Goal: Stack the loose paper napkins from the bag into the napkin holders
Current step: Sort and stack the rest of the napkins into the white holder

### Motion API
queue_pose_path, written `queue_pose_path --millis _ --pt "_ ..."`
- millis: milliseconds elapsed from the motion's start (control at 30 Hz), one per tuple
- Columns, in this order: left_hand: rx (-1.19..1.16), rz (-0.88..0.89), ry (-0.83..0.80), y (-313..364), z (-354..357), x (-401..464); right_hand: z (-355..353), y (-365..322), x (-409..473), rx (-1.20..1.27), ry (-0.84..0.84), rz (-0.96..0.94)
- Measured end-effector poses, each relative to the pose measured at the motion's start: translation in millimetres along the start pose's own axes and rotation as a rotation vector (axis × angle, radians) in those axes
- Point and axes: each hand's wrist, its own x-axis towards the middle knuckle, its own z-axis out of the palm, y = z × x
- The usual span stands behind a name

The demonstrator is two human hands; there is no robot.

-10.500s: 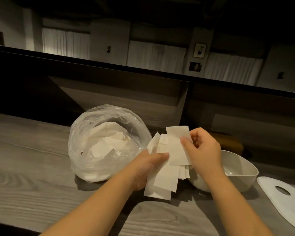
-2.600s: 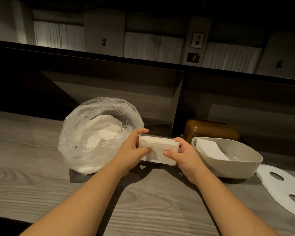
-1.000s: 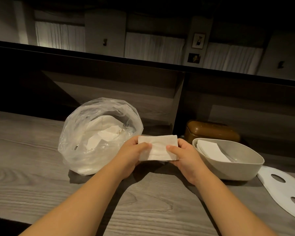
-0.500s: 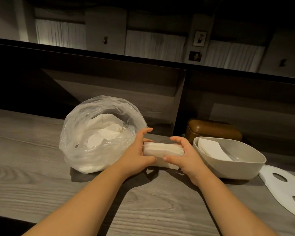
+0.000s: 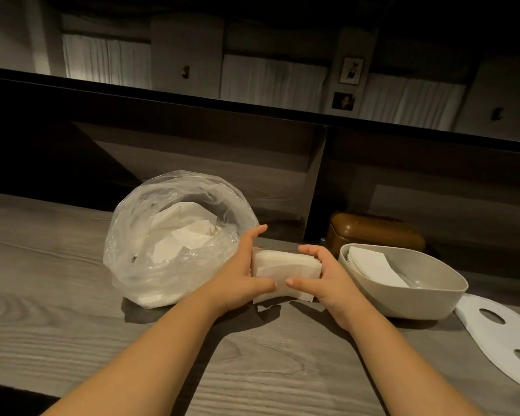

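left grip (image 5: 240, 283) + right grip (image 5: 327, 280): clamping napkins (image 5: 285, 268) | mid-surface (image 5: 57, 310) | between bag (image 5: 174, 244) and bowl (image 5: 426, 298)

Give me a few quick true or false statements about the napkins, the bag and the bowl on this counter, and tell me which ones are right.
1. Both hands, left hand and right hand, hold the napkin stack. True.
2. The plastic bag is empty. False: napkins show inside it.
3. The bowl already has napkins in it. True.
4. The bowl sits left of the bag. False: it sits to the right.
5. The brown box sits behind the bowl. True.
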Motion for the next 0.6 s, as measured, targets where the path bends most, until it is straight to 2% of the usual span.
queue_pose_path --millis 200,267,333,400,600 --pt "0.112 -0.024 -0.091 2.9 3.0 -2.3 1.0 -2.6 -3.1 -0.077 -0.052 -0.002" --pt "0.082 -0.028 -0.022 1.4 3.8 0.4 0.9 -3.6 -2.8 -0.109 -0.009 -0.011" --pt "-0.009 -0.064 0.1 -1.6 1.8 3.6 0.8 -4.1 -1.2 -0.113 0.058 -0.01" --pt "-0.081 -0.107 0.138 -4.3 0.0 5.3 1.1 -3.8 -0.3 -0.052 0.082 0.005" --pt "-0.491 -0.122 0.223 8.5 2.5 1.7 1.8 -12.4 -6.9 0.196 0.008 0.015"
